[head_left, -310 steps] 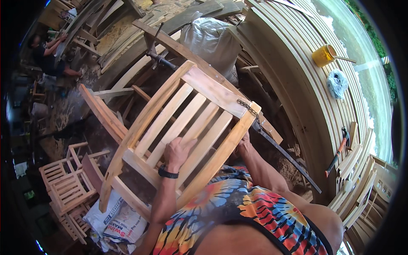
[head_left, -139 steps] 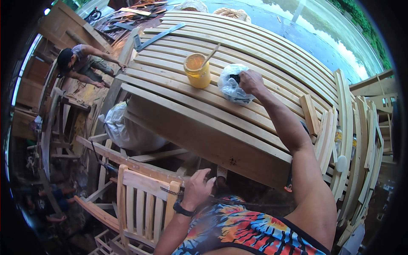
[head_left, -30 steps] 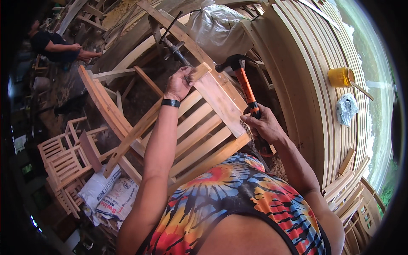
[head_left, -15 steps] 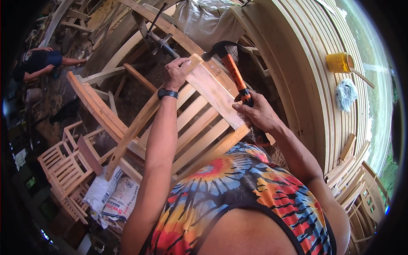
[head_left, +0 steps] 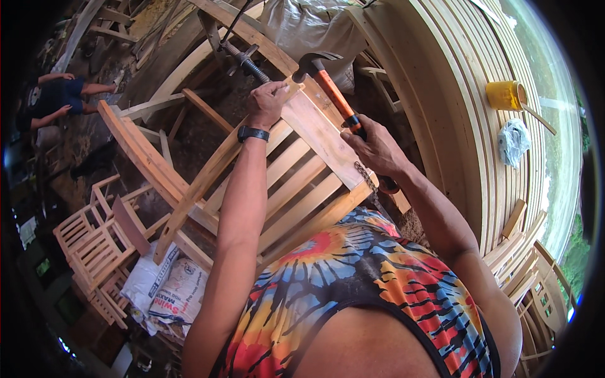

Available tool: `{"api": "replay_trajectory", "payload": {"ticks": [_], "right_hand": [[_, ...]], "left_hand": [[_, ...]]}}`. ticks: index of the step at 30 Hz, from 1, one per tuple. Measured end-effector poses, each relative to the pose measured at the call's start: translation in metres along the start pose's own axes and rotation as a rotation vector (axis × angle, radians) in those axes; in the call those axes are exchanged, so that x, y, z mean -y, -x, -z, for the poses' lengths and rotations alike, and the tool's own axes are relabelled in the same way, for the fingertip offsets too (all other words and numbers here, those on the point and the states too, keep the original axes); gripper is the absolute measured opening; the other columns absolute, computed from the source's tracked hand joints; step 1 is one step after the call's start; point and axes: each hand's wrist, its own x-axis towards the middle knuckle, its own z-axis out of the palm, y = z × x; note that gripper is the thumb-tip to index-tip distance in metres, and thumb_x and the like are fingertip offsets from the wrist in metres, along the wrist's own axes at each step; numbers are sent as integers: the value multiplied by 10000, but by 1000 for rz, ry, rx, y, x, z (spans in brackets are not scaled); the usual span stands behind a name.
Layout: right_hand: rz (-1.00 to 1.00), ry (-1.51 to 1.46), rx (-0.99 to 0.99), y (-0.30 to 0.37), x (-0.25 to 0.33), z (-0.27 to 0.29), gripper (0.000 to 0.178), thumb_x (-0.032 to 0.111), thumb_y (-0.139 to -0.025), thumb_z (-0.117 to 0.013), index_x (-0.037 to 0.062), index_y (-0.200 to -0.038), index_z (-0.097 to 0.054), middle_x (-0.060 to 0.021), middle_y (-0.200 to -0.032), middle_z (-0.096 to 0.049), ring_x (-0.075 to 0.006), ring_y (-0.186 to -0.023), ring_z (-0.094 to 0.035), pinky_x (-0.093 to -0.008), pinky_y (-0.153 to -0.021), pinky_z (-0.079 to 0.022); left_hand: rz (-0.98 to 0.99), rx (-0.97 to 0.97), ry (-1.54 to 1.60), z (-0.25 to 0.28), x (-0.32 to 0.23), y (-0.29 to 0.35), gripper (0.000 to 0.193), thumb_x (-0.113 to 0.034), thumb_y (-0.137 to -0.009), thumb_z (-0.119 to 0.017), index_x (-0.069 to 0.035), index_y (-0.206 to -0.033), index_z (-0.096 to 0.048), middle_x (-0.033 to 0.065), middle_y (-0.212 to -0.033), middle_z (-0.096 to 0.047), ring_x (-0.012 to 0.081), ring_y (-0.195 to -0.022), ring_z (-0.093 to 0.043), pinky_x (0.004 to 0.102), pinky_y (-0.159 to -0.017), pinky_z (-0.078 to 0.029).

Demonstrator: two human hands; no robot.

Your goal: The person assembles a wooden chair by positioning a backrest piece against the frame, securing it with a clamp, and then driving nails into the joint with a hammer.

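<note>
In my right hand [head_left: 378, 146] is a claw hammer [head_left: 334, 94] with an orange and black handle, my fingers wrapped round its grip. The dark hammer head is over the far corner of a wooden chair frame [head_left: 321, 140] with parallel slats. My left hand [head_left: 268, 104] rests at that same corner, fingers curled and pressed together; what they pinch, if anything, is too small to make out. A threaded clamp screw [head_left: 249, 66] reaches the corner just beyond my left hand. A dark chain [head_left: 365, 176] lies against the frame's near end, below my right hand.
Long stacked boards [head_left: 435, 94] run along the right, bearing a yellow pot [head_left: 502, 96] with a stick and a bluish plastic bag [head_left: 514, 142]. Small wooden chairs [head_left: 94, 246] and printed sacks [head_left: 170, 283] stand at left. Another person [head_left: 57, 97] is at far left.
The hammer has swung a little left, bringing its head closer to the frame's corner. My left hand stays at the corner. The chain has come into sight.
</note>
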Motion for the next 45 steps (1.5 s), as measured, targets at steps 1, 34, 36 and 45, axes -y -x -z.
{"api": "replay_trajectory", "payload": {"ticks": [1,34,36,45], "right_hand": [[-110,28,63,-3,5,5,426,373,-992,-638,-23,-1140,-585,-202,-880,-668,-316,-813,-660,-459,-781,-500],[-124,261,74,-25,15,-3,344,312,-965,-650,-19,-1023,-576,-307,-888,-690,-463,-863,-692,-531,-756,-510],[-58,209,12,-18,25,-2,317,281,-959,-649,-21,-1010,-568,-302,-842,-685,-467,-834,-693,-526,-735,-513],[-10,229,-7,-28,5,-8,295,267,-961,-627,-22,-973,-569,-294,-757,-660,-471,-765,-681,-518,-701,-512]], "left_hand": [[1,1,-1,0,1,0,187,-139,-884,-735,24,-975,-753,148,-921,-764,228,-815,-738,328,-748,-569],[-47,33,-103,4,-10,7,169,-187,-909,-693,-62,-987,-776,171,-928,-736,365,-858,-710,411,-754,-569],[-117,-25,-67,3,-5,5,171,-203,-912,-692,-65,-972,-773,164,-914,-734,370,-851,-705,421,-745,-566],[-86,27,-131,3,-2,4,191,-227,-887,-698,-60,-954,-762,150,-892,-729,377,-852,-702,447,-740,-565]]}}
